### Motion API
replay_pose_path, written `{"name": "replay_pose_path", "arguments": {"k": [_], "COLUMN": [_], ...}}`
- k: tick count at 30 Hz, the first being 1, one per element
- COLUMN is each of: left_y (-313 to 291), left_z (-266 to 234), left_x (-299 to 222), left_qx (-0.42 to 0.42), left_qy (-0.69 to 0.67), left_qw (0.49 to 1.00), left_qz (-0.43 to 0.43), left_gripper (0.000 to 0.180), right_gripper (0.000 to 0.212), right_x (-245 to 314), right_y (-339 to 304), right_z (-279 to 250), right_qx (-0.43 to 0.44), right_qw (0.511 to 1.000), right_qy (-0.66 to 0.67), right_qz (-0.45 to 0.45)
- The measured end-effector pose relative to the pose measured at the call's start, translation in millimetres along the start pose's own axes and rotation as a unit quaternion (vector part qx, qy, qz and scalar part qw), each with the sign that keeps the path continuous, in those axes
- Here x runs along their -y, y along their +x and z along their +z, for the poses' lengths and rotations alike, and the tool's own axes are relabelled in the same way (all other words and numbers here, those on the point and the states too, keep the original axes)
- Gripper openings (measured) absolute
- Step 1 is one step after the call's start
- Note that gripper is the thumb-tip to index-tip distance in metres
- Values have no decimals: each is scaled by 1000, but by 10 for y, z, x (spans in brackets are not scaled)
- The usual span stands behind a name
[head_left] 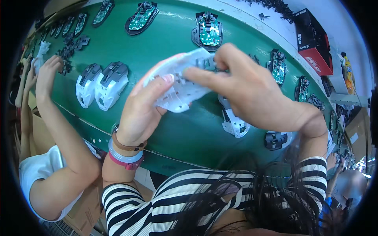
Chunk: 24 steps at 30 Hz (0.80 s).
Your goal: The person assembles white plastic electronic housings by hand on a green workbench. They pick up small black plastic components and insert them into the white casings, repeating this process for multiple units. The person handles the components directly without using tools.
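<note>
My left hand (138, 106) grips a white computer mouse shell (173, 101), hollow inner side up, with the thumb pressed on its inside face. Over the shell's far right end, my right hand (260, 92) reaches in. Its extended finger or thumb touches the inside, and the others curl at the edge. Whether a small part sits between those fingers is hidden. Beneath my right hand lies another white-and-grey mouse shell (236, 125), partly covered. Two more mouse shells (112, 88) (87, 88) rest side by side to the left, outer side up.
Mouse bases with green circuit boards (207, 31) line the far side of the green table (169, 35). Small black parts (71, 49) lie at left, near a co-worker's hand (49, 72). A black-and-red box (314, 43) stands at back right. Another mouse shell (275, 140) lies near my right forearm.
</note>
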<state>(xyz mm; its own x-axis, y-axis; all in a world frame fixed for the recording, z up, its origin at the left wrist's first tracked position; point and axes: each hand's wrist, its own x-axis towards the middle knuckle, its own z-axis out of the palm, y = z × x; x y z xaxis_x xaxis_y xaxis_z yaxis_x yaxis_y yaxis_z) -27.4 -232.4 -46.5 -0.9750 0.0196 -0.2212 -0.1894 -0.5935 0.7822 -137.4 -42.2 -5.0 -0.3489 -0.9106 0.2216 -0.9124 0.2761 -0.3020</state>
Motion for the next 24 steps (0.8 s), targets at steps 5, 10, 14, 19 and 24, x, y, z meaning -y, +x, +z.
{"name": "replay_pose_path", "arguments": {"k": [5, 10, 14, 19, 24], "left_y": [16, 26, 26, -5, 4], "left_z": [-82, -68, -64, -19, -39], "left_x": [-38, -5, 22, -15, 51], "left_qx": [-15, 0, -2, 15, 22], "left_qy": [4, -1, 10, -13, 101], "left_qw": [1000, 1000, 1000, 1000, 992], "left_qz": [2, -13, -5, 13, 72], "left_gripper": [48, 48, 52, 49, 54], "right_gripper": [32, 24, 24, 35, 39], "right_x": [-73, -111, 32, -72, 20], "right_y": [-96, -34, 80, 118, 181], "right_z": [-22, -38, 199, 341, 310], "right_qx": [-118, -101, -197, -193, -176], "right_qw": [990, 979, 936, 972, 976], "right_qy": [67, 173, 289, 52, -13], "right_qz": [26, -27, -27, -125, -125]}}
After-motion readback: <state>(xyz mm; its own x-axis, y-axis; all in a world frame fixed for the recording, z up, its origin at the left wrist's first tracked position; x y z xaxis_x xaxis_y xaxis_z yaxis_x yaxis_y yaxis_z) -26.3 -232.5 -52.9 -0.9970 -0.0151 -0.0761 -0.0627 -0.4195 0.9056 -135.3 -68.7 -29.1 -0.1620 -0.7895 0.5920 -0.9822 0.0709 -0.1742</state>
